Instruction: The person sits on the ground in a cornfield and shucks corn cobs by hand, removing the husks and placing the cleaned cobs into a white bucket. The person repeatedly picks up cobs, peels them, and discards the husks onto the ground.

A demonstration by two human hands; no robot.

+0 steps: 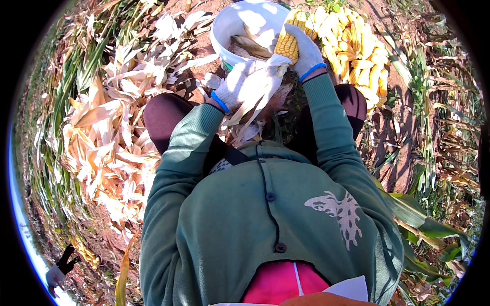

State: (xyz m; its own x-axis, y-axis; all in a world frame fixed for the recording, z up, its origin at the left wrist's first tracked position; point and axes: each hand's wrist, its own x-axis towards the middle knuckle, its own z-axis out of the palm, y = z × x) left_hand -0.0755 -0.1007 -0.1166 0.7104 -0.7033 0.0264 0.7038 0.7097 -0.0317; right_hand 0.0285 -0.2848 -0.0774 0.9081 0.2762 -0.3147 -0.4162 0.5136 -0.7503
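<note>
A yellow corn cob point(287, 47), its kernels bare, is in my right hand point(306, 53), which wears a white knit glove with a blue cuff. Pale dry husk point(259, 94) hangs below the cob's lower end, and my left hand point(242, 83), gloved the same way, is closed on it. Both hands are over the near rim of a white bucket point(218, 33). Loose dry husks and leaves lie inside the bucket. Beyond my right hand, another yellow cob point(296, 18) shows beside the bucket's rim.
To the right of the bucket lies a heap of husked corn cobs point(357, 48). A wide pile of dry husks point(109, 132) covers the ground on the left. Cut stalks point(449, 122) lie along the right side, with green leaves point(423, 219) nearer me. A few cobs point(88, 255) lie at lower left.
</note>
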